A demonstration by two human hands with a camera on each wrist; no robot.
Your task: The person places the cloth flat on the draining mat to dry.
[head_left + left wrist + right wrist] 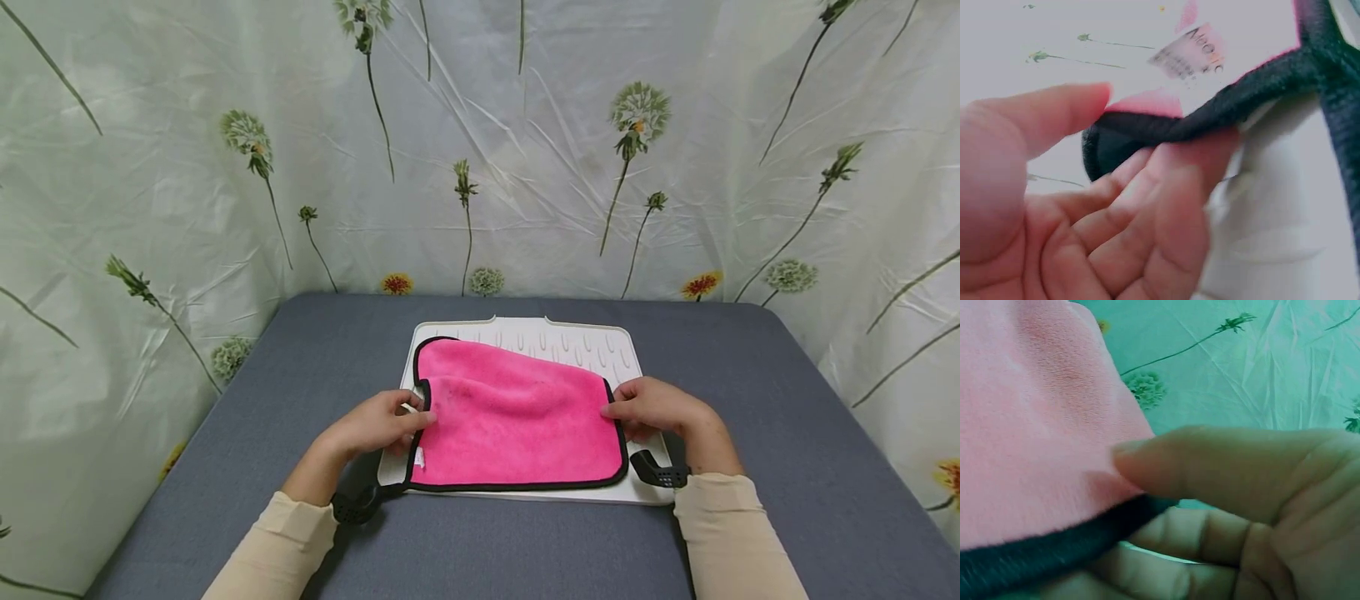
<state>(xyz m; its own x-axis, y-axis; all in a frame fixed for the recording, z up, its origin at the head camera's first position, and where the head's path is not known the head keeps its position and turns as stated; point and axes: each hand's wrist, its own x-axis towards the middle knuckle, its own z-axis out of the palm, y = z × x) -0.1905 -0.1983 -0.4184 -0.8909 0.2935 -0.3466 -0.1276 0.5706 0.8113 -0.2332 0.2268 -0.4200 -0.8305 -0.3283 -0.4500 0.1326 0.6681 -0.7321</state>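
Observation:
A pink cloth [517,417] with black edging lies spread over a white ridged tray [525,333], covering most of it. At the cloth's left edge, my left hand [378,423] pinches the black border, thumb above and fingers beneath. A small printed label [1194,53] shows near that grip in the left wrist view. My right hand [663,407] holds the opposite edge between thumb and fingers; in the right wrist view the thumb presses on the pink pile [1041,444] beside the dark edging [1054,553]. A fold runs across the cloth's upper part.
Both lie on a table with a dark grey cover [510,550]. Behind it and at the sides hangs a pale curtain [540,167] printed with dandelions. Black straps with camera mounts [356,504] sit at both wrists, close to the tray's front corners.

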